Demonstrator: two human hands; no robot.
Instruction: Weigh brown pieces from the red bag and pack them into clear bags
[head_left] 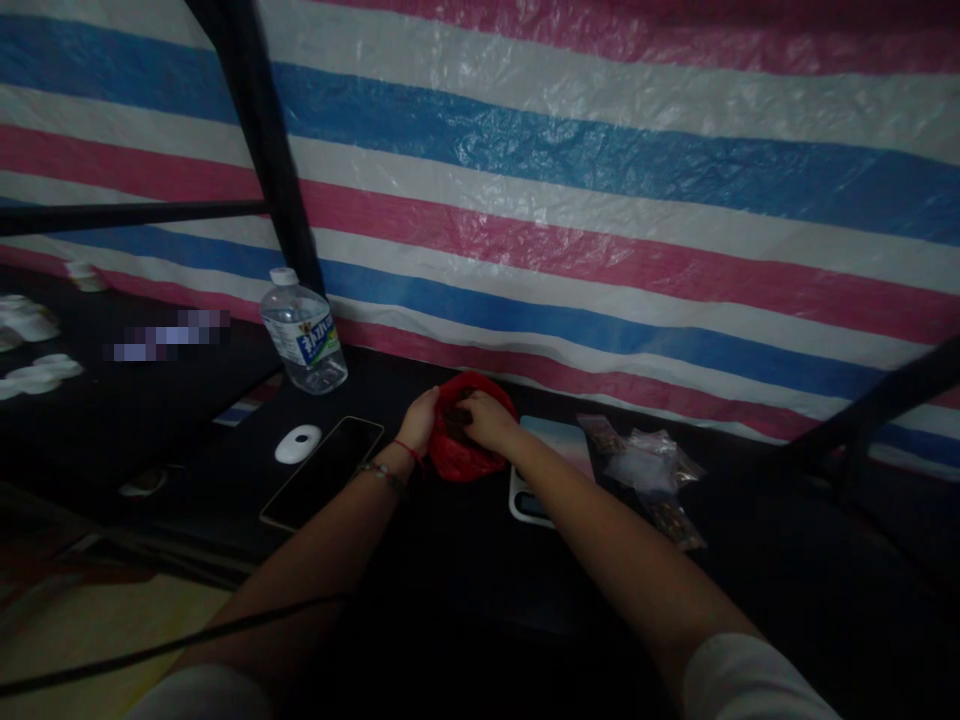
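Observation:
A red plastic bag (469, 467) sits on the black tabletop with its mouth open toward me. My left hand (421, 418) is closed on the left side of its rim. Inside the mouth, my right hand (489, 422) has its fingers curled downward at some dark brown contents (456, 425); whatever they pinch is too dark to make out. Just right of the bag, partly under my right forearm, lies a white kitchen scale (559, 437) with a small display. Several small clear zip bags (651, 465), some with brown bits inside, lie beyond the scale.
To the left are a phone (330, 470), a white oval case (298, 444) and a clear plastic bottle (306, 335). Farther left, white containers (34, 320) stand on another dark surface. A striped plastic sheet (600, 200) hangs behind, with a black post (259, 120) before it.

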